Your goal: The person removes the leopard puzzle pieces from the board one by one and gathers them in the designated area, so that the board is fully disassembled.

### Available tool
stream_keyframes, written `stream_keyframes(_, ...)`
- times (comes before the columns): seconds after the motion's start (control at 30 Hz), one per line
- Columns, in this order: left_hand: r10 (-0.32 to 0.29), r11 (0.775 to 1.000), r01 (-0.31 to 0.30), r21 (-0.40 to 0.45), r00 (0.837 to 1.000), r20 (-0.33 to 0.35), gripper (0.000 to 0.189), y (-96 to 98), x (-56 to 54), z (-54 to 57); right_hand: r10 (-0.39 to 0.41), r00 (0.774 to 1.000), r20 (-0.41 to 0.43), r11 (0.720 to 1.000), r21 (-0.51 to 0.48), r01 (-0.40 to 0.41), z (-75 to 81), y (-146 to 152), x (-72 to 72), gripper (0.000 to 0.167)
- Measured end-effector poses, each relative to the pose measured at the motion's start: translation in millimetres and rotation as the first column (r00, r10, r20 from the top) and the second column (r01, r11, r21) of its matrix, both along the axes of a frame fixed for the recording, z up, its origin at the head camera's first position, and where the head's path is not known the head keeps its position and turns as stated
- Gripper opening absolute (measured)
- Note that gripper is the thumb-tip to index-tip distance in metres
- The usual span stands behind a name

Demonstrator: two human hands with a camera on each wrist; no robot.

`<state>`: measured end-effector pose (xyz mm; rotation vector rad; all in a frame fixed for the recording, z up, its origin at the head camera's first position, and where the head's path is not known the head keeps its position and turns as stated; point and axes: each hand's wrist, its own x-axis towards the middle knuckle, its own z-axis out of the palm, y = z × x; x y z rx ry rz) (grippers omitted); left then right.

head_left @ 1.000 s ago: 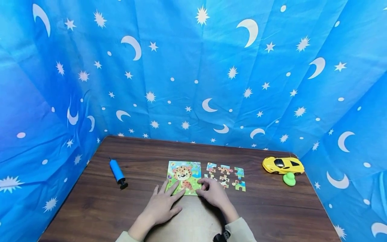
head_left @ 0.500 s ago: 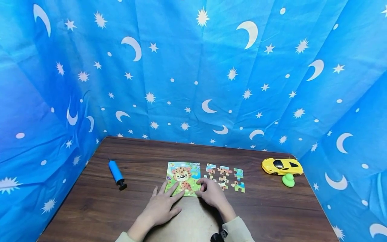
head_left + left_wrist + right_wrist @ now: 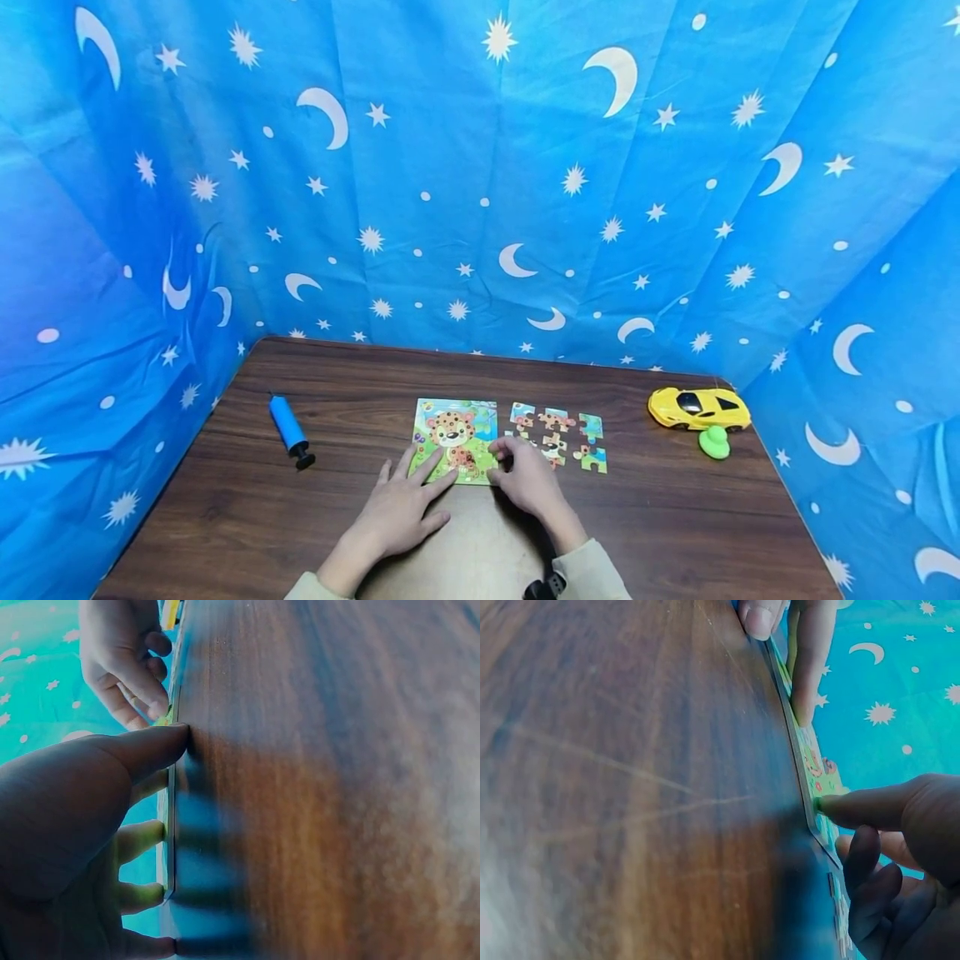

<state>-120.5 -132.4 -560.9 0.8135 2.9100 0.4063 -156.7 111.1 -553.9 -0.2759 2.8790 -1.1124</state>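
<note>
A square jigsaw puzzle point(image 3: 455, 417) with a cartoon leopard on a green and blue ground lies on the table in the head view. Spread fingers of my left hand point(image 3: 405, 508) rest on its lower left part, while the thumb touches the table in front, as the left wrist view shows. At the lower right edge my right hand point(image 3: 531, 482) pinches a green puzzle piece point(image 3: 166, 718) between thumb and forefinger, right at the puzzle's surface. The other right fingers are curled. Loose puzzle pieces point(image 3: 592, 460) lie just beyond the right hand, some partly hidden by it.
A blue hand pump point(image 3: 288, 425) with a black handle lies on the left of the brown table point(image 3: 352, 375). Toward the right stand a yellow toy car point(image 3: 699, 409) and a small green toy point(image 3: 714, 443). Blue star-patterned cloth point(image 3: 420, 167) surrounds the table's back and sides.
Both hands stay almost in place, with the right fingers still at the puzzle's lower right edge. The head view shifts very slightly.
</note>
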Motion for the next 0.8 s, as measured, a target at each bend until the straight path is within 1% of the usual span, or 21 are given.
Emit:
stream_keyframes(0.2,-0.002,1.0,0.002,-0.001,1.0,-0.001,0.058,-0.2,-1.2,-0.6,-0.014,0.999,-0.049,1.0,-0.025,0.013,2.0,2.5,0.0,0.011)
stream_keyframes(0.33,-0.011,1.0,0.011,0.0,1.0,-0.005,0.058,-0.1,-0.6,-1.8,-0.02,0.996,-0.084,0.999,-0.05,0.016,0.8,4.8,2.0,0.01)
stream_keyframes(0.47,-0.013,1.0,0.013,-0.003,1.0,0.004,0.058,-0.4,0.4,-1.3,-0.007,0.993,-0.116,0.995,-0.097,-0.005,-0.9,7.3,3.7,0.01)
stream_keyframes(0.63,-0.014,1.0,0.014,0.001,1.0,0.016,0.059,0.0,0.2,-1.7,-0.021,0.995,-0.102,0.978,-0.209,-0.001,2.3,16.9,7.7,0.007)
stream_keyframes(0.73,-0.015,1.0,0.015,-0.002,1.0,0.013,0.059,0.4,-0.5,-2.6,-0.056,0.996,-0.062,0.966,-0.254,0.038,5.4,28.4,11.4,0.008)
stream_keyframes(0.8,-0.016,1.0,0.016,-0.006,1.0,0.011,0.059,0.5,-0.8,-3.0,-0.082,0.996,-0.039,0.962,-0.266,0.069,6.5,38.2,13.7,0.009)
